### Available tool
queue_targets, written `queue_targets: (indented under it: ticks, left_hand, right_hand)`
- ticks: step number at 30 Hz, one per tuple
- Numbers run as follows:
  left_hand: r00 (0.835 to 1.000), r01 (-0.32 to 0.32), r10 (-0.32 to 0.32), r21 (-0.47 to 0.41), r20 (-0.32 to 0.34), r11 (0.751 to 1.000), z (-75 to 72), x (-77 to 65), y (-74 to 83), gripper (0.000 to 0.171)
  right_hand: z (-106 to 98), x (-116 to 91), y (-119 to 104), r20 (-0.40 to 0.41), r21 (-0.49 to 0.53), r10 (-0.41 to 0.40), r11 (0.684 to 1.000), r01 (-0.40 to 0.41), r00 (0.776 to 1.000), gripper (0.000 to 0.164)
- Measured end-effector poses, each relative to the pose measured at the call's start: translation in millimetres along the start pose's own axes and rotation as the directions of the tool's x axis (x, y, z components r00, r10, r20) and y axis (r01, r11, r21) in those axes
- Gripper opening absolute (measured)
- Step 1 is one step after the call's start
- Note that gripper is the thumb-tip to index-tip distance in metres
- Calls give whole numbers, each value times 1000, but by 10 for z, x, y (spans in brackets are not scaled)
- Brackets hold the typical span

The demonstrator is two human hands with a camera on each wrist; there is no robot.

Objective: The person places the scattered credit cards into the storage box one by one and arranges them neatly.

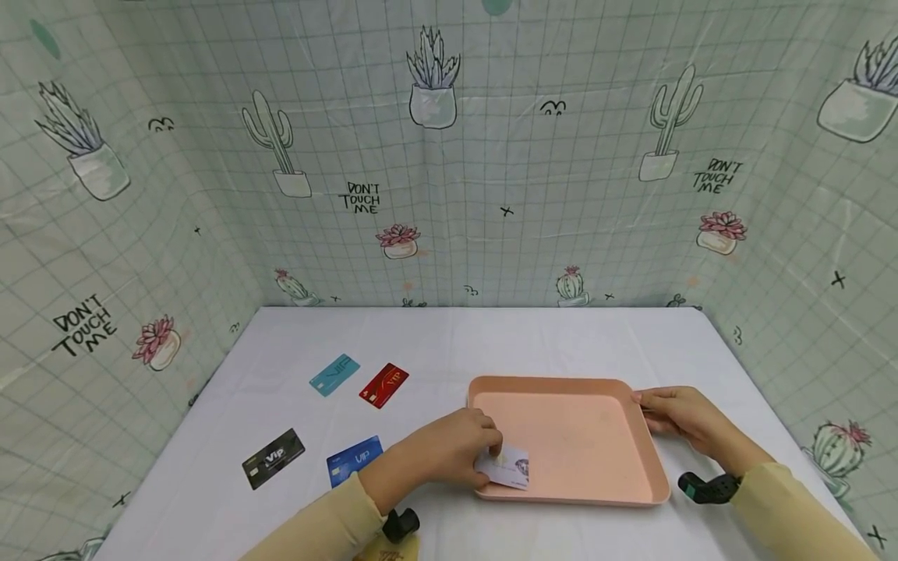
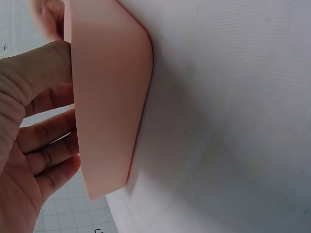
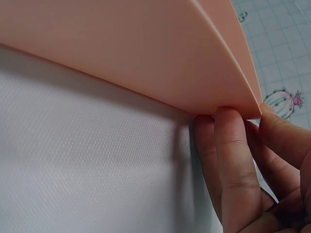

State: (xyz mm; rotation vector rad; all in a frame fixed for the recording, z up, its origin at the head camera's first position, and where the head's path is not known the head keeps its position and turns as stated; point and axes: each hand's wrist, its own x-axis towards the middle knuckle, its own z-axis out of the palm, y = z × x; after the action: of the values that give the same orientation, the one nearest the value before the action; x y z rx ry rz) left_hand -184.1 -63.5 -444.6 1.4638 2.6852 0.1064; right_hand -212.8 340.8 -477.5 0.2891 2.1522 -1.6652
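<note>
A pale grey-white card (image 1: 510, 467) is at the near left corner of the pink tray (image 1: 568, 444), low over its floor. My left hand (image 1: 456, 448) holds this card by its left end, thumb and fingers about it. In the left wrist view that hand (image 2: 34, 116) reaches over the tray wall (image 2: 109, 97), which hides the fingertips and the card. At the tray's far right corner, my right hand (image 1: 684, 417) grips the rim. The right wrist view shows its fingers (image 3: 231, 150) under the tray's edge and the thumb at the rim.
Left of the tray lie a light blue card (image 1: 334, 375), a red card (image 1: 383, 386), a black card (image 1: 273, 458) and a blue card (image 1: 354, 458). A gold card (image 1: 389, 549) shows partly beneath the left sleeve. Patterned cloth (image 1: 456, 171) surrounds the white table (image 1: 435, 335).
</note>
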Motion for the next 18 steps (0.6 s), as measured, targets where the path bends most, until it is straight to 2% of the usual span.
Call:
queue_targets:
  ticks: [18]
  left_hand:
    - [994,70,-69,-2,79,998,38,101,40,30]
  right_hand:
    - [-1,-27,-20,32,-12,-11,1000,12,999,54]
